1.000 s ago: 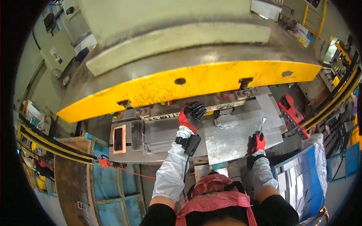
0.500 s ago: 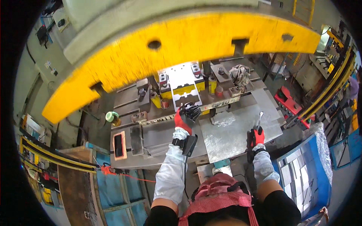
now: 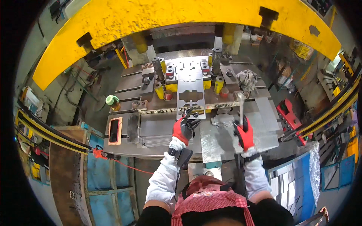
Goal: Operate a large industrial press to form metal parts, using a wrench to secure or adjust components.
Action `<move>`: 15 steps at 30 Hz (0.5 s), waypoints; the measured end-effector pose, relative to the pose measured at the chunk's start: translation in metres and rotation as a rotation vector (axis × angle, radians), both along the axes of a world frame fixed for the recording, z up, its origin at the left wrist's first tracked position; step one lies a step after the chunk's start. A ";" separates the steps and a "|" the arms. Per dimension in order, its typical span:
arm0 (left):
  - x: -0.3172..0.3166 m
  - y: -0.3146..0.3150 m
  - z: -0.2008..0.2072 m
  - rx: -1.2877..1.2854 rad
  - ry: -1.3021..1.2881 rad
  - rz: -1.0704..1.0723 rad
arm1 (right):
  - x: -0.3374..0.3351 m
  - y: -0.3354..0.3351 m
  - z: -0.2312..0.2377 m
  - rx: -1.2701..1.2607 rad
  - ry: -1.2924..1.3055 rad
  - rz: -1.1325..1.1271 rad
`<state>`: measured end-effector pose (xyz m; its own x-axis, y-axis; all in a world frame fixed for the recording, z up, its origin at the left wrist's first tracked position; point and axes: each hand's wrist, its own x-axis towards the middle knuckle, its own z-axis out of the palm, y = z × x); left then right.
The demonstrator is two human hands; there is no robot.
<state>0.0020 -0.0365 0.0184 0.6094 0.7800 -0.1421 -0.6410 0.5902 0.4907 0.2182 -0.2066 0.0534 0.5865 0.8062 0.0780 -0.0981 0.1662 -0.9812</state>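
My left hand (image 3: 184,127), in a red and black glove, grips the near end of a long punched metal plate (image 3: 190,90) that lies on the press die (image 3: 186,73). My right hand (image 3: 244,132), gloved the same, holds a thin metal rod tool (image 3: 240,107) upright, its tip near the die's right front edge. Both hands hover over the grey steel bed (image 3: 222,141) in front of the die.
The yellow press ram (image 3: 169,19) arches overhead. Yellow guide posts (image 3: 219,83) and a grey rag (image 3: 247,80) stand on the die. A stack of flat sheets (image 3: 156,132) lies left of my hand. A green roll (image 3: 112,101) sits far left. Blue bins (image 3: 290,180) stand at the right.
The view has tilted up and closer to the die, and the ram now sits higher. My left hand has reached forward onto the punched plate. My right hand has lifted the rod toward the die.
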 end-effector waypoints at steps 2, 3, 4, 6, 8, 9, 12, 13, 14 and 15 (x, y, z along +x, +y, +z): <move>-0.007 -0.008 -0.004 0.031 0.054 0.025 | -0.009 0.049 0.036 -0.008 -0.206 0.150; -0.008 -0.011 -0.007 0.045 0.078 0.035 | -0.006 0.074 0.046 -0.008 -0.330 0.225; -0.007 -0.012 -0.009 0.057 0.092 0.028 | -0.001 0.099 0.050 -0.015 -0.292 0.324; -0.009 -0.014 -0.011 0.084 0.117 0.028 | 0.005 0.146 0.047 -0.050 -0.216 0.510; -0.014 -0.021 -0.003 0.571 0.501 0.095 | 0.020 0.177 0.034 -0.282 -0.171 0.595; -0.028 -0.029 0.010 1.040 0.878 0.162 | 0.014 0.172 0.032 -0.214 -0.063 0.614; -0.107 -0.048 -0.045 1.517 1.332 0.509 | -0.015 0.117 0.055 -0.124 0.057 0.681; -0.119 -0.061 -0.026 1.533 1.356 0.481 | -0.007 0.093 0.041 -0.096 0.175 0.648; -0.142 -0.077 -0.008 1.525 1.430 0.367 | -0.003 0.066 0.039 -0.156 0.127 0.681; -0.173 -0.098 0.000 1.505 1.516 0.278 | 0.001 0.039 0.040 -0.214 0.080 0.722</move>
<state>-0.1706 -0.1346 0.0179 0.5330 0.7626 0.3664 0.6113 -0.6465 0.4563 0.2190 -0.1675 0.0929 -0.0961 0.9849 -0.1441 -0.1824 -0.1597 -0.9702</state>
